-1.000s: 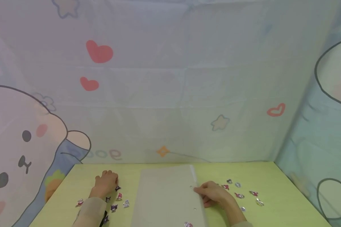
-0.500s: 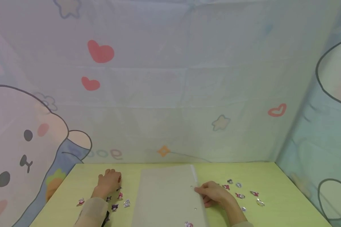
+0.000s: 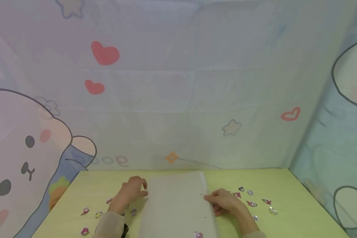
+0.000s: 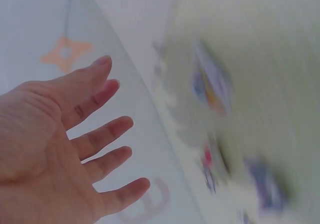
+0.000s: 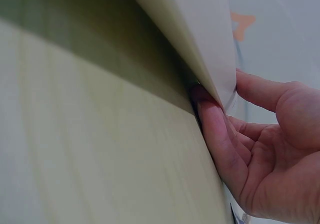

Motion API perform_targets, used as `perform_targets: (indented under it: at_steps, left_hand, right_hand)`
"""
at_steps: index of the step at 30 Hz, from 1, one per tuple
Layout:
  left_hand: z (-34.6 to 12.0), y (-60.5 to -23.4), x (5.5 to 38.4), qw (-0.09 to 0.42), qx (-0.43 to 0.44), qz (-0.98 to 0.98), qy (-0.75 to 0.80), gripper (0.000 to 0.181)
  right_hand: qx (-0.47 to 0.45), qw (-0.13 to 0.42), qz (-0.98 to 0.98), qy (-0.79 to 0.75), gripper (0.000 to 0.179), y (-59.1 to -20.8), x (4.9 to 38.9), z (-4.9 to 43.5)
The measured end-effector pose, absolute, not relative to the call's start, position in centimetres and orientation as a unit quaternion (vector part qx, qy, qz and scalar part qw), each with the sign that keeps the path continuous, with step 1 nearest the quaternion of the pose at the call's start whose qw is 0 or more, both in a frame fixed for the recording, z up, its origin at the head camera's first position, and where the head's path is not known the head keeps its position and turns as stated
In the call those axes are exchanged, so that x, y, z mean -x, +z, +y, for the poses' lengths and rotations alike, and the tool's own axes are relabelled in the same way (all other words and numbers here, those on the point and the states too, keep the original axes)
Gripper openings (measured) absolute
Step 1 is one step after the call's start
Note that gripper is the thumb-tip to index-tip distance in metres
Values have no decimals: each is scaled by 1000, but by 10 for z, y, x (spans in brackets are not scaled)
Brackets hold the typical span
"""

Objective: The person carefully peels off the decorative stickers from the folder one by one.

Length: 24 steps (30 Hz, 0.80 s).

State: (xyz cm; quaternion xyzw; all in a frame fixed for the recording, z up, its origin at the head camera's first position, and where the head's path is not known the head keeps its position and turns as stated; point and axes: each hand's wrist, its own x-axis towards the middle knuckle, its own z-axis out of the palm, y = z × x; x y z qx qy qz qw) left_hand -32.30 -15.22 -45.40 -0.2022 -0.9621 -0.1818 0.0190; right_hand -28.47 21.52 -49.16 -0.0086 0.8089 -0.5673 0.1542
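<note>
A white folder-like booklet [image 3: 172,206] lies in the middle of the table, two small round marks near its right edge. My right hand [image 3: 226,202] pinches that edge; in the right wrist view the booklet's edge [image 5: 212,39] rises off the table between thumb and fingers. My left hand [image 3: 131,191] hovers by the booklet's left edge, fingers spread and slightly bent. Nothing is held by the left hand [image 4: 65,139] in the left wrist view. One small pink cartoon piece [image 3: 198,234] sits on the booklet's lower right.
Several small cartoon-character pieces lie to the left, among them a red one [image 3: 84,231] and a pale one [image 3: 133,212]. More lie to the right, such as a pink piece [image 3: 251,204] and a clear one [image 3: 272,211]. A printed curtain [image 3: 178,86] hangs behind the yellow table [image 3: 300,215].
My left hand has moved right, from over the pieces on the left to the booklet's left edge, and its fingers have spread. The right hand has stayed on the booklet's edge.
</note>
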Motion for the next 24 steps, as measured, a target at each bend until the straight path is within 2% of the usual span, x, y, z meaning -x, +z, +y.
perform_targets:
  at_steps: [10,15,24]
  left_hand:
    - [-88,-464,301,-25,295,-925,-236,11]
    - [-65,-466,290,-49,305,-917,-251,11]
    - [-37,-464,272,-54,325,-918,-223,8]
  right_hand:
    - [4,157,809,-566,33,-496,284,215]
    - [9,160,809,-566,33,-496,284,213]
    - [-6,149,817,-558,32,-492,285,213]
